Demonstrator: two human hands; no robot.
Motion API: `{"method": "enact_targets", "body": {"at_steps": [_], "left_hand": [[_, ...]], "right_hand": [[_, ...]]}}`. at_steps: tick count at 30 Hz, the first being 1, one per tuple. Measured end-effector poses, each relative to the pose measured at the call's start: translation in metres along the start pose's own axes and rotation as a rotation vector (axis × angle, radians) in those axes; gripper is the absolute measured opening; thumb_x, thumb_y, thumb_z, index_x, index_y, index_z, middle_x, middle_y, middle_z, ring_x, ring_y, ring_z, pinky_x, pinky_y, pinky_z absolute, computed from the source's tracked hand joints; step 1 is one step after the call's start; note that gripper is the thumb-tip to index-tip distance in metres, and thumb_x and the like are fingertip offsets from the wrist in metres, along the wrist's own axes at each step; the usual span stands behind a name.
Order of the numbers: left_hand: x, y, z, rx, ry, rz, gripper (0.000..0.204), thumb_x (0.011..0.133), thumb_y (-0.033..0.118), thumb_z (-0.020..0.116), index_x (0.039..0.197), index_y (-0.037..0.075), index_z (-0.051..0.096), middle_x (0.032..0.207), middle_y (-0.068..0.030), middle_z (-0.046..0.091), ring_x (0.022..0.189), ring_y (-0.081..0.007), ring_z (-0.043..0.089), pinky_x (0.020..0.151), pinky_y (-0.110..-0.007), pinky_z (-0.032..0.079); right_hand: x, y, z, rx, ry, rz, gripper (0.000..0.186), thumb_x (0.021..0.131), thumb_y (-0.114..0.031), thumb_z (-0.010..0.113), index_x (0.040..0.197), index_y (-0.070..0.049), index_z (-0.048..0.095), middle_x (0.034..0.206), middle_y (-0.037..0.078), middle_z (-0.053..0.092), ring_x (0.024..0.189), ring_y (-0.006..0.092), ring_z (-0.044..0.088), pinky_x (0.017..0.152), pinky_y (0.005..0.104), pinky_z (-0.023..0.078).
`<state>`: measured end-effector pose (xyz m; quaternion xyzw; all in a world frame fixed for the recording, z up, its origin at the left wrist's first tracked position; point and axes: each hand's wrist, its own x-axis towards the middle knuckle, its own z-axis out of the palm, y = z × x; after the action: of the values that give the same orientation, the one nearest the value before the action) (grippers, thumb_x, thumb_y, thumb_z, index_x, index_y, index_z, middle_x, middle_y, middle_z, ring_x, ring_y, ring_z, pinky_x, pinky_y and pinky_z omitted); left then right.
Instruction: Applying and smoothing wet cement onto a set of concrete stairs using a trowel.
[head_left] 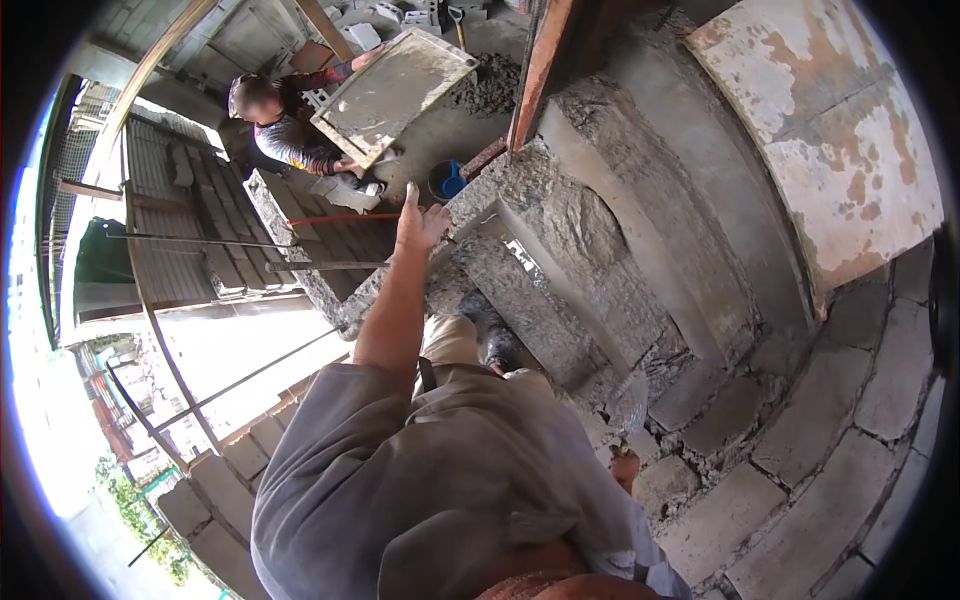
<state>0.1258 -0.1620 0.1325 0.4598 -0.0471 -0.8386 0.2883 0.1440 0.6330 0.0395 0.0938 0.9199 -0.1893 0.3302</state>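
Left hand (422, 228): bare, fingers and thumb apart, gripping nothing, over the rough grey concrete ledge (474, 203) ahead of me. Contact with it: cannot tell. My forearm covers part of the ledge. Right hand (623, 466): only a small patch visible beyond my grey-brown shirt (430, 470); finger position and grip cannot be told. Just above it, a pale blurred shape (630, 405), kind unclear.

Close by: a thin grey bar (325, 266) ends at my left forearm. To the right of the ledge, rough, grey concrete steps (640, 215); a bright wet patch (523, 258) lies low among them. A reddish-brown upright post (541, 75) stands beyond, blocking some of the view.

Containers: black round bucket (437, 181) past the ledge, blue plastic dipper (454, 181) in it; other contents not discernible.

Farther: a co-worker (290, 120) holds a grey-coated rectangular panel with a pale frame (400, 92), tilted; mesh or solid, cannot tell. Behind it, a dark grey heap of wet-looking mix (490, 85), partly covered. Right: blotched pale sheet (825, 130). Left edge: washed out by glare.
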Motion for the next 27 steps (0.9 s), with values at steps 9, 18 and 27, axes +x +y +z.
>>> {"method": "enact_targets", "body": {"at_steps": [9, 18, 27], "left_hand": [[0.081, 0.051, -0.018, 0.194, 0.364, 0.31, 0.09, 0.07, 0.058, 0.073, 0.129, -0.003, 0.042, 0.125, -0.0142, 0.051, 0.102, -0.0282, 0.054, 0.088, -0.048, 0.044], [0.14, 0.055, -0.048, 0.377, 0.571, 0.279, 0.096, 0.069, 0.053, 0.077, 0.131, -0.01, 0.038, 0.131, -0.017, 0.048, 0.111, -0.0293, 0.052, 0.093, -0.045, 0.043], [0.121, 0.071, -0.022, 0.289, 0.614, 0.381, 0.106, 0.066, 0.063, 0.072, 0.135, -0.008, 0.035, 0.14, -0.0168, 0.039, 0.126, -0.03, 0.04, 0.105, -0.047, 0.032]], "right_hand": [[-0.023, 0.019, -0.017, -0.048, 0.043, -0.073, 0.013, 0.083, -0.026, 0.059, 0.084, -0.016, 0.067, 0.065, 0.012, 0.058, 0.055, 0.0302, 0.058, 0.051, 0.0445, 0.046], [-0.073, -0.044, -0.016, 0.07, 0.162, -0.048, 0.027, 0.077, -0.018, 0.072, 0.067, -0.004, 0.052, 0.052, 0.004, 0.048, 0.037, 0.0139, 0.045, 0.035, 0.0312, 0.036], [-0.067, -0.002, 0.018, -0.028, 0.007, 0.038, 0.011, 0.08, -0.022, 0.065, 0.079, -0.011, 0.063, 0.063, 0.007, 0.054, 0.054, 0.0212, 0.052, 0.049, 0.0355, 0.041]]}}
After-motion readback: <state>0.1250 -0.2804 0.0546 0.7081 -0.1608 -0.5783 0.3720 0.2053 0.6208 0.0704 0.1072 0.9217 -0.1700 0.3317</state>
